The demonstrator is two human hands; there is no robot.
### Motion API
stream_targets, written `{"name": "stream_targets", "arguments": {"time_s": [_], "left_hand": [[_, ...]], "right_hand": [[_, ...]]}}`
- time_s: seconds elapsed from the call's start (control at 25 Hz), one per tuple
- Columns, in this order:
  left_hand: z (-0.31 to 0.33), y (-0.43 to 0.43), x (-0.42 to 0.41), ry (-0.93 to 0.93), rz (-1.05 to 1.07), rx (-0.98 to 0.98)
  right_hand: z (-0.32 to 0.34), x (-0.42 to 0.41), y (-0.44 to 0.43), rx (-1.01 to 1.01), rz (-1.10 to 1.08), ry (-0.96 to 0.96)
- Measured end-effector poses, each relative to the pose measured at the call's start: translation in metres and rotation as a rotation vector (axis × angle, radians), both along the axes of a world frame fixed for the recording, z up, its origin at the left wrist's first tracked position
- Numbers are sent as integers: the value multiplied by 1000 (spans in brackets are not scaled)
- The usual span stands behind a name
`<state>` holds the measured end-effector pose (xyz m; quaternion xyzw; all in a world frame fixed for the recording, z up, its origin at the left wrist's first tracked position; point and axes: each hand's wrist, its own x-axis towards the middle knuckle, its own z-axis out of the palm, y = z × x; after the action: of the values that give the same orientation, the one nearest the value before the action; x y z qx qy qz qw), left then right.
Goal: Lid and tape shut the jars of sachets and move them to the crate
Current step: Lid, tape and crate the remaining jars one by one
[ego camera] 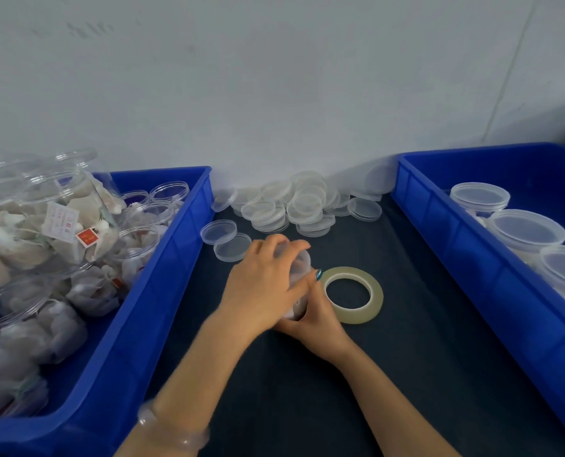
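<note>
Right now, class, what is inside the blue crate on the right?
Three lidded jars stand in the crate along its left wall. Frosted lids and that wall mostly hide their contents.

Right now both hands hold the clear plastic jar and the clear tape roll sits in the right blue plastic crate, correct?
No. Head view: the clear tape roll lies on the dark mat beside the right hand, outside that crate. Rest holds.

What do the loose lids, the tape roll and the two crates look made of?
Loose lids: clear thin plastic, glossy; the dark mat shows through them. Tape roll: clear yellowish film, probably plastic, on a pale core, perhaps card. Left crate and right crate: opaque blue moulded plastic, smooth with slight sheen, ribbed walls.
</note>
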<state>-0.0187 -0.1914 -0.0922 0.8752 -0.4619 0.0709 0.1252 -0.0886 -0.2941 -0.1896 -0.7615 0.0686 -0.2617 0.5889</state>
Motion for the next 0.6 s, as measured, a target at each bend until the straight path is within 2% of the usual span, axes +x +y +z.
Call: {"name": "stream_targets", "arguments": {"time_s": [0.08, 0.12, 0.32, 0.36, 0.44, 0.52, 0.6], "left_hand": [[-8, -7, -13, -120, 148, -20], [-9, -11, -15, -120, 159, -43], [4, -7, 5, 140, -42, -154], [9, -2, 10, 223, -84, -181], [21, 8, 20, 503, -195, -257], [29, 16, 23, 828, -347, -361], [29, 19, 18, 988, -458, -432]], "right_hand": [[1, 1, 0, -29, -2, -2], [2, 1, 0, -35, -2, -5], [9, -9, 3, 185, 16, 30], [13, -12, 2, 232, 53, 51], [20, -18, -6, 348, 177, 66], [24, -25, -13, 608, 375, 61], [25, -31, -17, 826, 573, 68]]}}
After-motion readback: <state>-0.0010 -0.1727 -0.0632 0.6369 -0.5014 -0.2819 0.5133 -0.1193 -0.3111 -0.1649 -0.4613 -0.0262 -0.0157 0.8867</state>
